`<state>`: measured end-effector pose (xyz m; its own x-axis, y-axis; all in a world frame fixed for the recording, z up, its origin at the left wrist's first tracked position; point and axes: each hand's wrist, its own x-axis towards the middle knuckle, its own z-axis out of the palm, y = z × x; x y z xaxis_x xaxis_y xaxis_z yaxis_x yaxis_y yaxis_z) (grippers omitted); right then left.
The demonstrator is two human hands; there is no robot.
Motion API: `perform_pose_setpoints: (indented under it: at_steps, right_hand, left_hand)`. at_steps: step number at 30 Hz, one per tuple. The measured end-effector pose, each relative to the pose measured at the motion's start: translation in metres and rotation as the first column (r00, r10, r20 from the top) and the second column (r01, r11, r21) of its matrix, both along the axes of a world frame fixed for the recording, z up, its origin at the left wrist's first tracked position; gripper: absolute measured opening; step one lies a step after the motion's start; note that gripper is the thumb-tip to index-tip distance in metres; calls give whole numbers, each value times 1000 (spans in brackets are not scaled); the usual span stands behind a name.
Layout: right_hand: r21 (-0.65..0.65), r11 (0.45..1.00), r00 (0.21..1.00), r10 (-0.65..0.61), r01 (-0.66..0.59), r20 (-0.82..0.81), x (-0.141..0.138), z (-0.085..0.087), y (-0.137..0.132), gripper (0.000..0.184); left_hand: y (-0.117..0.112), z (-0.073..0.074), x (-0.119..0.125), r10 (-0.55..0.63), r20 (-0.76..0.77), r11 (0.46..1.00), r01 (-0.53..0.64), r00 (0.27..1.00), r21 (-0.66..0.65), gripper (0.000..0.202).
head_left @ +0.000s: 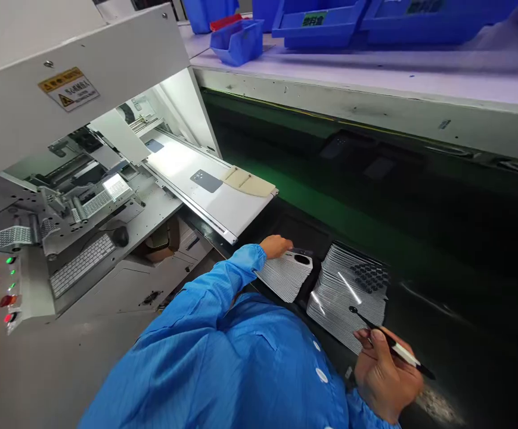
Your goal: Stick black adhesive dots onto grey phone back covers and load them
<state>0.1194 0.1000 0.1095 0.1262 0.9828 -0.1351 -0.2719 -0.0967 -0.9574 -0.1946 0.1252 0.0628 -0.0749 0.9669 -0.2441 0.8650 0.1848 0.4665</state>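
In my right hand point(388, 372) is a black-and-white vacuum suction pen point(402, 351), held between thumb and fingers. Its round black cup points left, over the larger stack of thin grey panels point(337, 310); I cannot tell whether it touches. Those panels lie fanned, with dark round camera cut-outs toward the far right. My left hand point(276, 245) is at the far edge of the smaller panel stack point(285, 277), fingers curled and partly hidden. Whatever they pinch there, if anything, does not show. A dark oval point(302, 260) sits on that stack's top panel, just right of the fingers.
At left stands a white machine point(80, 77) with a conveyor point(241, 208) reaching toward me, a grey panel point(206, 180) on its belt. A keyboard point(82, 265) and mouse point(120, 236) lie on its ledge. Blue bins point(237, 44) line the shelf point(375, 89) above the dark bench.
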Motion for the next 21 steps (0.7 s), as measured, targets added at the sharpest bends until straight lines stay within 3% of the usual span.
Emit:
perform_pose_setpoints:
  at_steps: [3, 6, 9, 12, 14, 21]
  right_hand:
    - [-1, 999, 999, 48, -48, 2, 0, 1, 1, 32]
    - [-16, 996, 996, 91, -91, -22, -4, 7, 0, 33]
    - [-4, 988, 985, 156, -156, -69, -10, 15, -2, 34]
    - [-44, 959, 960, 279, -279, -16, -15, 17, 2, 28]
    - [-41, 958, 957, 286, -285, 44, -16, 15, 5, 27]
    - [-135, 957, 957, 271, -256, 101, -9, 4, 1, 35]
  left_hand:
    - [-2, 20, 0, 160, 4, 981, -159, 987, 111, 30]
    - [-13, 42, 7, 197, 94, 961, -211, 976, 179, 30]
    - [-29, 57, 21, 95, 227, 975, -136, 969, 173, 26]
    - [-41, 62, 35, -14, 389, 988, -46, 921, 144, 29]
    - [-46, 63, 45, -54, 459, 994, 2, 887, 112, 31]
    - [-52, 71, 78, -158, 487, 987, 140, 859, 73, 31]
